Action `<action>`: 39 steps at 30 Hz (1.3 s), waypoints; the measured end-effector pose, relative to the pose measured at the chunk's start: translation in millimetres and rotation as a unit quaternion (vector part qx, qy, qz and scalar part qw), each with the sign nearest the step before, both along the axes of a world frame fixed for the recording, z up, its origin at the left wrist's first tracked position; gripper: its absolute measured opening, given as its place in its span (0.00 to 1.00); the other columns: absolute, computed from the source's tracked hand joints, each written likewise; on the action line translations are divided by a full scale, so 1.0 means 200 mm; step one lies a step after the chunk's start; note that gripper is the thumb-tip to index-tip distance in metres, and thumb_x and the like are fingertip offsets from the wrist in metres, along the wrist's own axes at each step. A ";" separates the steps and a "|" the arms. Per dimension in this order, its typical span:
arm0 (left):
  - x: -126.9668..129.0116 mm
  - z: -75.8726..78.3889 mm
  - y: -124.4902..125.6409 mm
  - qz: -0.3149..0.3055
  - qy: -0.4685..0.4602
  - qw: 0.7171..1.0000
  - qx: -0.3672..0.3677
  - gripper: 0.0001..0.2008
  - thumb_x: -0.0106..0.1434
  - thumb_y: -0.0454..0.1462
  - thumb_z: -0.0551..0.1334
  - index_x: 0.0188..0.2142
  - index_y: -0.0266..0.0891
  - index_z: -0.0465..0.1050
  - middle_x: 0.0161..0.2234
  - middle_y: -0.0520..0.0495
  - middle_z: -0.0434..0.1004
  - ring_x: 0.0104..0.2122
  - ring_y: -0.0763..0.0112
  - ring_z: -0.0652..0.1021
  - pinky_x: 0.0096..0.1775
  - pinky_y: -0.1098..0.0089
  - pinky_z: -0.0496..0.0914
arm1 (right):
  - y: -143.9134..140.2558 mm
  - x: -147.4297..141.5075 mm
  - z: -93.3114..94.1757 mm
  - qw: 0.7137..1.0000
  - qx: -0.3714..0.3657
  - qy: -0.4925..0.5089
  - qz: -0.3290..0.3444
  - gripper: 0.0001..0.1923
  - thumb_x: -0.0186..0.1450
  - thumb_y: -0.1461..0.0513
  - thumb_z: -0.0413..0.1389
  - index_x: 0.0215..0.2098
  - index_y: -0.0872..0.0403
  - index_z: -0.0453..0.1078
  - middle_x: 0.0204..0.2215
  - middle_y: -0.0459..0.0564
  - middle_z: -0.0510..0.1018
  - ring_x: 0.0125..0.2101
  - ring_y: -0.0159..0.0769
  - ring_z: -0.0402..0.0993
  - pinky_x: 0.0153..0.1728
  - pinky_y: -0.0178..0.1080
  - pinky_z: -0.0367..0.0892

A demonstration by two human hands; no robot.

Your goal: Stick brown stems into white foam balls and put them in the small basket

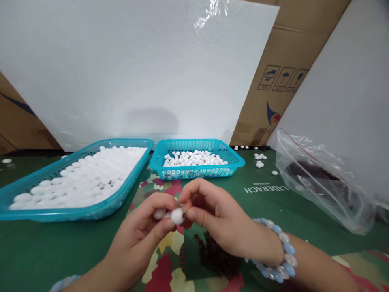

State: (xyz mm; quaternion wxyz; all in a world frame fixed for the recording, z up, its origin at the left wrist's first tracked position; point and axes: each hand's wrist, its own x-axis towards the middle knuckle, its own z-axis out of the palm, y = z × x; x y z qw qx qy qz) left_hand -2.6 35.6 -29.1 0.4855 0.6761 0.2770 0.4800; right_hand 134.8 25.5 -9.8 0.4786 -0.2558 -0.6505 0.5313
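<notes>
Between the thumb and fingers of my left hand (pixel 146 227) are a few small white balls. The front white ball (pixel 177 216) points toward my right hand (pixel 209 211), and others show behind it, partly covered by my fingers. My right thumb and forefinger are pinched together against that ball's right side, on a tiny dark bit I cannot make out clearly. Below my right hand lies a loose heap of dark brown, stringy pieces (pixel 219 259), partly hidden by the hand. Both hands are above the table, close together and nearly touching.
A large blue basket (pixel 121 202) of white balls stands at left. A smaller blue basket (pixel 194 173) with smaller white balls is behind my hands. Loose white balls (pixel 259 164) lie at back right, beside a clear zip bag (pixel 343 211) of dark material. A white board (pixel 136 73) stands behind.
</notes>
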 end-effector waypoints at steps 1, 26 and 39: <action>0.00 0.00 0.01 0.006 0.005 1.000 -0.004 0.06 0.49 0.32 0.55 0.26 0.44 0.66 0.24 0.55 0.64 0.23 0.81 0.67 0.24 0.84 0.64 | 0.01 0.00 -0.01 1.000 -0.011 -0.003 -0.001 0.04 0.50 0.69 0.44 0.25 0.55 0.54 0.18 0.41 0.59 0.20 0.24 0.58 0.22 0.31 0.56; 0.00 -0.01 0.07 0.049 0.031 0.998 0.032 0.07 0.50 0.31 0.55 0.27 0.45 0.66 0.25 0.52 0.66 0.27 0.76 0.67 0.27 0.81 0.64 | 0.05 0.05 0.05 0.996 0.044 -0.066 -0.033 0.07 0.53 0.69 0.42 0.31 0.55 0.53 0.22 0.44 0.59 0.23 0.25 0.59 0.25 0.30 0.60; 0.02 0.03 0.05 0.033 0.031 0.998 0.052 0.08 0.48 0.31 0.55 0.27 0.45 0.67 0.24 0.51 0.66 0.25 0.76 0.68 0.25 0.81 0.65 | 0.02 0.05 0.06 0.996 0.016 -0.088 -0.002 0.05 0.54 0.69 0.42 0.29 0.55 0.53 0.23 0.44 0.61 0.24 0.26 0.60 0.26 0.32 0.61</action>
